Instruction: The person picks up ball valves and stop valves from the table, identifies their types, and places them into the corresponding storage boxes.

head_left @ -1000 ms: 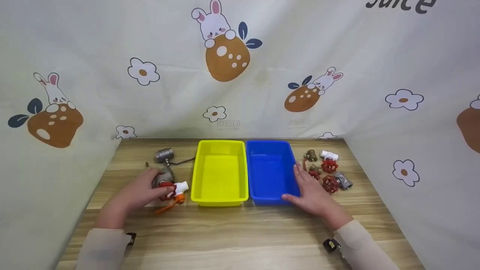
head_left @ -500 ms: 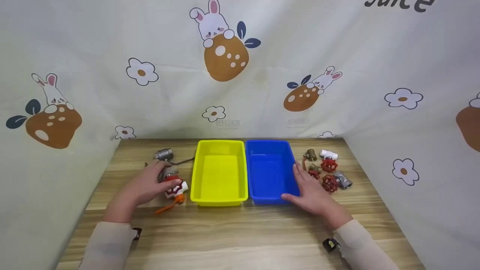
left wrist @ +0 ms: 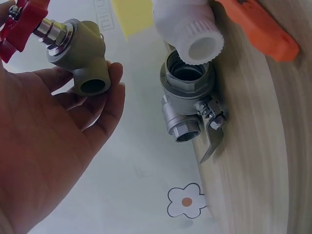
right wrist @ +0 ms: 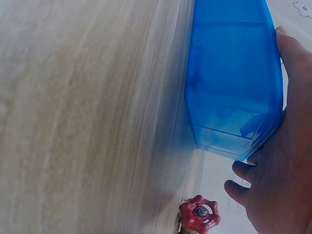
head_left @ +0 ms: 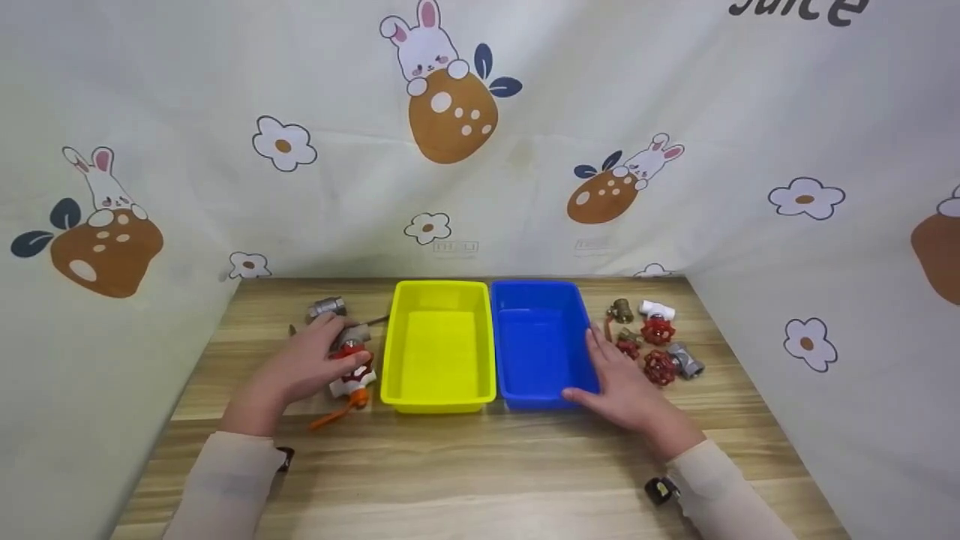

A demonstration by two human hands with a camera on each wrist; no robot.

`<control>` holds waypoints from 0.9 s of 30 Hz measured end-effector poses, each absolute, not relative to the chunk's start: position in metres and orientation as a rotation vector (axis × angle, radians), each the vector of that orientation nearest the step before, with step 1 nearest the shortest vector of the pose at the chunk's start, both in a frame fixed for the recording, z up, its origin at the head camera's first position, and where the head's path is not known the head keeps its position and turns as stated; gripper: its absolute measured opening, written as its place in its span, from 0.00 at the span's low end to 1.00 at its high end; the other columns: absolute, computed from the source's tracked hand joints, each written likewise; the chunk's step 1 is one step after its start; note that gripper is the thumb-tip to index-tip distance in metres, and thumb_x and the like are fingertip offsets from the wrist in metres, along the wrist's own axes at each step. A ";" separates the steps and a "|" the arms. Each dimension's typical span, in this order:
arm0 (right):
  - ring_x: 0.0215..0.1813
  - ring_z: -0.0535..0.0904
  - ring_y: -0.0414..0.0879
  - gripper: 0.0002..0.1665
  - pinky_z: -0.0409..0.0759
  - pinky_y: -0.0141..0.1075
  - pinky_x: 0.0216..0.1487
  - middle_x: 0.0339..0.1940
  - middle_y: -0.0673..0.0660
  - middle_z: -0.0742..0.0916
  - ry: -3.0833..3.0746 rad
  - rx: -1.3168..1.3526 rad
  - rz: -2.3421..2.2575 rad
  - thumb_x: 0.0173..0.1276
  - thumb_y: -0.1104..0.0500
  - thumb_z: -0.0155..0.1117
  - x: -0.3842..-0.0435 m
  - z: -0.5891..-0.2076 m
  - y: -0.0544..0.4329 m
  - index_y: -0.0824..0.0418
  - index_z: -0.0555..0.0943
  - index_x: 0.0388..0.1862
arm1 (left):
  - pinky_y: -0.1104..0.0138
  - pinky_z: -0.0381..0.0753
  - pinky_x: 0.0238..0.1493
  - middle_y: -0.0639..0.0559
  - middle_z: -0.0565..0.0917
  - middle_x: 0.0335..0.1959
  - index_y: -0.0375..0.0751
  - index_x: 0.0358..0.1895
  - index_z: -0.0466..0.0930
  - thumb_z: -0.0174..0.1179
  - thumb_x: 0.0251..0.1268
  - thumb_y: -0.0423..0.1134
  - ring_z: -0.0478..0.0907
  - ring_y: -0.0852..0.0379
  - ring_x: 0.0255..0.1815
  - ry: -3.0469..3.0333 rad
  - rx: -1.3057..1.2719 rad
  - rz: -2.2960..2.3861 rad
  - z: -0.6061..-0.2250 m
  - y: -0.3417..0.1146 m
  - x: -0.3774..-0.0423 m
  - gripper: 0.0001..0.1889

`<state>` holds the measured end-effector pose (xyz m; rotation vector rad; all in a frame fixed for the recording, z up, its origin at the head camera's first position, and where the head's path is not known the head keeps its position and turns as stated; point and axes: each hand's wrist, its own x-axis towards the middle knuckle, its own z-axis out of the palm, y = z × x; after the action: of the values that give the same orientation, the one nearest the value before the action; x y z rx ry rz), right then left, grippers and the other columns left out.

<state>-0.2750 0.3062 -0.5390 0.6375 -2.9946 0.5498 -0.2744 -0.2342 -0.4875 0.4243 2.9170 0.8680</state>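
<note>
My left hand [head_left: 300,367] grips a valve [left wrist: 83,53] with a beige-grey body and a red handwheel [left wrist: 22,29], lifted off the wood in the left wrist view. Its fingers curl under the body; the thumb lies at the handwheel. Just below, near the yellow bin, lies a white ball valve [left wrist: 195,36] with an orange lever [head_left: 334,416]. Behind the hand is a steel ball valve [head_left: 327,307], partly hidden. My right hand [head_left: 626,386] rests against the blue bin [right wrist: 234,73], fingers straight along its right side and thumb at the front rim.
The yellow bin [head_left: 439,405] stands beside the blue one, with nothing inside either. Right of the blue bin lie several valves: a brass one [head_left: 621,310], a white one [head_left: 658,310] with a red handwheel, and a steel one [head_left: 686,361]. A printed curtain [head_left: 525,202] encloses the table.
The left hand has picked up the red-handled valve and moved slightly to the right and up with it. The right hand and both bins have stayed put.
</note>
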 end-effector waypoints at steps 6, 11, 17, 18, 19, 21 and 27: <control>0.90 0.53 0.70 0.72 0.58 0.73 0.82 0.94 0.66 0.51 -3.003 0.634 0.589 0.73 0.24 0.66 -0.274 -0.538 0.306 0.69 0.47 0.92 | 0.39 0.83 0.63 0.42 0.79 0.68 0.40 0.79 0.73 0.59 0.76 0.72 0.80 0.41 0.59 2.933 0.508 0.884 -0.486 -0.228 -0.279 0.44; 0.90 0.54 0.70 0.71 0.59 0.73 0.82 0.93 0.67 0.53 -3.003 0.634 0.595 0.73 0.24 0.66 -0.275 -0.538 0.305 0.69 0.48 0.92 | 0.39 0.82 0.67 0.43 0.79 0.66 0.39 0.77 0.75 0.62 0.77 0.62 0.79 0.42 0.61 2.935 0.524 0.878 -0.483 -0.219 -0.284 0.38; 0.89 0.54 0.70 0.71 0.59 0.72 0.82 0.93 0.67 0.53 -2.995 0.627 0.584 0.73 0.24 0.66 -0.276 -0.539 0.305 0.69 0.49 0.92 | 0.39 0.82 0.68 0.44 0.78 0.71 0.42 0.78 0.74 0.64 0.72 0.63 0.79 0.42 0.62 2.913 0.500 0.833 -0.477 -0.207 -0.293 0.39; 0.89 0.54 0.71 0.71 0.59 0.72 0.82 0.93 0.67 0.53 -2.994 0.630 0.580 0.74 0.24 0.66 -0.275 -0.539 0.305 0.69 0.49 0.92 | 0.40 0.82 0.68 0.44 0.78 0.71 0.42 0.78 0.74 0.64 0.71 0.62 0.79 0.43 0.62 2.910 0.508 0.833 -0.477 -0.205 -0.294 0.40; 0.89 0.54 0.71 0.71 0.59 0.72 0.82 0.93 0.67 0.53 -2.995 0.634 0.576 0.74 0.24 0.66 -0.275 -0.539 0.306 0.69 0.48 0.92 | 0.41 0.83 0.67 0.44 0.78 0.70 0.42 0.78 0.74 0.64 0.70 0.62 0.79 0.43 0.61 2.908 0.519 0.833 -0.476 -0.203 -0.296 0.39; 0.89 0.54 0.71 0.71 0.60 0.72 0.82 0.93 0.67 0.53 -2.993 0.638 0.566 0.74 0.23 0.65 -0.275 -0.540 0.306 0.69 0.48 0.92 | 0.41 0.83 0.67 0.44 0.78 0.70 0.42 0.78 0.74 0.64 0.70 0.63 0.78 0.43 0.62 2.905 0.538 0.829 -0.473 -0.199 -0.298 0.40; 0.89 0.53 0.71 0.70 0.59 0.72 0.82 0.94 0.65 0.51 -2.991 0.638 0.566 0.75 0.24 0.65 -0.275 -0.541 0.306 0.69 0.48 0.92 | 0.43 0.82 0.69 0.44 0.77 0.70 0.43 0.78 0.73 0.65 0.70 0.64 0.78 0.43 0.63 2.886 0.570 0.805 -0.467 -0.187 -0.306 0.41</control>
<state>-0.2755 0.3064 -0.5406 0.6379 -2.9910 0.5661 -0.3056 -0.1871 -0.4665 0.5702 2.8861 0.8053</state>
